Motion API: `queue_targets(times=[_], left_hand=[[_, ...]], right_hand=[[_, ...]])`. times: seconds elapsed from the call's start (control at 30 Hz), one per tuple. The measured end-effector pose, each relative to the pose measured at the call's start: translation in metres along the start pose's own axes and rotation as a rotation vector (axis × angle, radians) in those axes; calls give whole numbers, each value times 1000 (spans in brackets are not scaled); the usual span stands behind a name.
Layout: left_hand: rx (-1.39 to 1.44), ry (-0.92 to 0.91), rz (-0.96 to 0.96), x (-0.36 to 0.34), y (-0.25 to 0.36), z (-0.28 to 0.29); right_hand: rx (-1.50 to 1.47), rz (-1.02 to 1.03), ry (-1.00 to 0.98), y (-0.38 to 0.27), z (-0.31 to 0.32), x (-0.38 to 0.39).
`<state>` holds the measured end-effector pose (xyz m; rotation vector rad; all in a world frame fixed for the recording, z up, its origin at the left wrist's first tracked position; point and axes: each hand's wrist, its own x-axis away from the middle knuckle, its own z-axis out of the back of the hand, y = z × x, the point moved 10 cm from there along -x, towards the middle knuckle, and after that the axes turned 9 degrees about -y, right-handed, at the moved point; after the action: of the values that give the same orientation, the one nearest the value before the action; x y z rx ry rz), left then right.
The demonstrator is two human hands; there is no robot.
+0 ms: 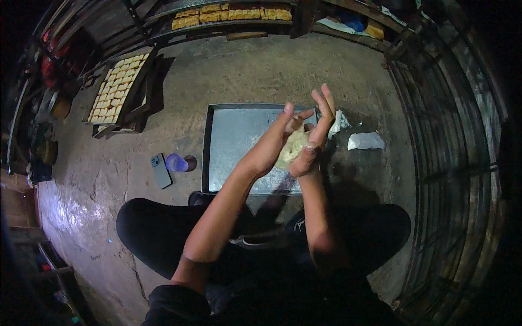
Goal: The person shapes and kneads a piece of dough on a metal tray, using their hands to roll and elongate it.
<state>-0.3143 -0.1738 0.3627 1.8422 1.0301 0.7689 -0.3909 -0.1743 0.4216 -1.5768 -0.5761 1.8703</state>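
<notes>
A lump of pale dough (294,148) is between my two hands, above the right part of a shallow metal tray (234,130). My left hand (274,138) presses on the dough from the left, palm turned inward. From the right, my right hand (315,133) holds the same lump, its thumb bent toward me and its other fingers stretched upward. Part of the dough is hidden behind the hands. Whitish smears mark the tray's surface below.
Left of the tray are a phone (161,170) and a purple cup (176,162). White packets (365,141) lie to its right. A slanted tray of bread pieces (120,87) stands far left; shelves with bread (231,16) line the back. Slatted racks (448,130) run along the right.
</notes>
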Motion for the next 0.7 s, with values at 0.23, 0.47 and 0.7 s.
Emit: queue_targets(times=[0.23, 0.47, 0.7], left_hand=[[-274, 152, -90, -7, -21, 10], [-206, 503, -221, -3, -4, 58], [-330, 534, -321, 14, 24, 72]], right_hand=[[225, -147, -18, 36, 25, 5], [-120, -557, -8, 79, 0, 21], [-385, -587, 16, 20, -58, 24]])
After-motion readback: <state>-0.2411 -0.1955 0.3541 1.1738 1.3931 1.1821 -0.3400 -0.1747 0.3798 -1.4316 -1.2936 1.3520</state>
